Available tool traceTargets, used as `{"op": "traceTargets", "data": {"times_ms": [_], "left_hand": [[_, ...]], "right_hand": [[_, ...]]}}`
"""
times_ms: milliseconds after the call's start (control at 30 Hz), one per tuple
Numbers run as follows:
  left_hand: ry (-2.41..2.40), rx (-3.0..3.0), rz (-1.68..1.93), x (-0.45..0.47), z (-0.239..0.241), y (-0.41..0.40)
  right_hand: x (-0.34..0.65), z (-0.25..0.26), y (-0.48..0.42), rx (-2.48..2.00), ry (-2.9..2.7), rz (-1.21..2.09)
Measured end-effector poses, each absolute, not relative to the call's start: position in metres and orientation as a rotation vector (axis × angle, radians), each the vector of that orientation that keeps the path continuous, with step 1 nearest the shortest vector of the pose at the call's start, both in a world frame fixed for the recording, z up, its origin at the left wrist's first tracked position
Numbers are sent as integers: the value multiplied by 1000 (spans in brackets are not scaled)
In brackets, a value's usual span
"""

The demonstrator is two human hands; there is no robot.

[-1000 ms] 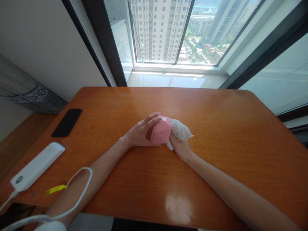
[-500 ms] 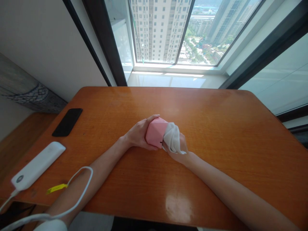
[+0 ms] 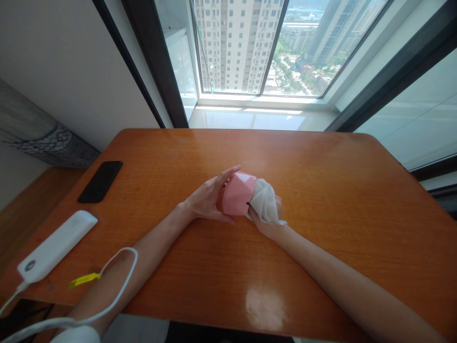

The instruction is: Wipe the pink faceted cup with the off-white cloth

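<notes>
A pink faceted object point(image 3: 238, 194), perhaps a cup or holder, is above the middle of the table. Bunched white cloth point(image 3: 264, 202) covers its right end. My left hand point(image 3: 209, 197) is open around the left end, thumb and fingers spread, with a small gap at the palm; whether a fingertip still touches is unclear. My right hand point(image 3: 274, 224) is closed on the cloth from the right and below. Most of its fingers are hidden behind the cloth and the pink object.
On the wooden table point(image 3: 321, 190), a black phone point(image 3: 100, 181) lies at the left. Nearer is a white power strip-like device point(image 3: 57, 246) with a cable. A white cord point(image 3: 133, 267) with a yellow tag point(image 3: 84, 280) crosses my left forearm. A window stands beyond the table.
The pink object and cloth have shifted slightly right with my right hand. My left hand has loosened, its fingers now spread and a gap showing at the palm.
</notes>
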State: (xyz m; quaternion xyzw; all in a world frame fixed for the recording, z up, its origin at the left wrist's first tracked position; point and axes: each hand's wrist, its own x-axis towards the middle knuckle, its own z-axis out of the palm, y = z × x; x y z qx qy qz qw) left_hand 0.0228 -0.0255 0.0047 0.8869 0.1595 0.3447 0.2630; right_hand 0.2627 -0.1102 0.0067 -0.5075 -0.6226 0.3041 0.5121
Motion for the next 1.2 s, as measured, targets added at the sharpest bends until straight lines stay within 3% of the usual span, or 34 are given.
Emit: {"op": "traceTargets", "data": {"times_ms": [333,500,933,1200], "left_hand": [[372,2586,1044,27,3,-29],[406,2628,1058,25,2,-30],[539,2344,1017,22,9,-33],[489,2313,932,18,4,-29]], "right_hand": [[240,34,-101,-986,-899,1418],[237,36,-101,-937,-844,1492],[253,18,-115,-1178,-1500,907],[259,-1,-105,-810,-1903,427]]}}
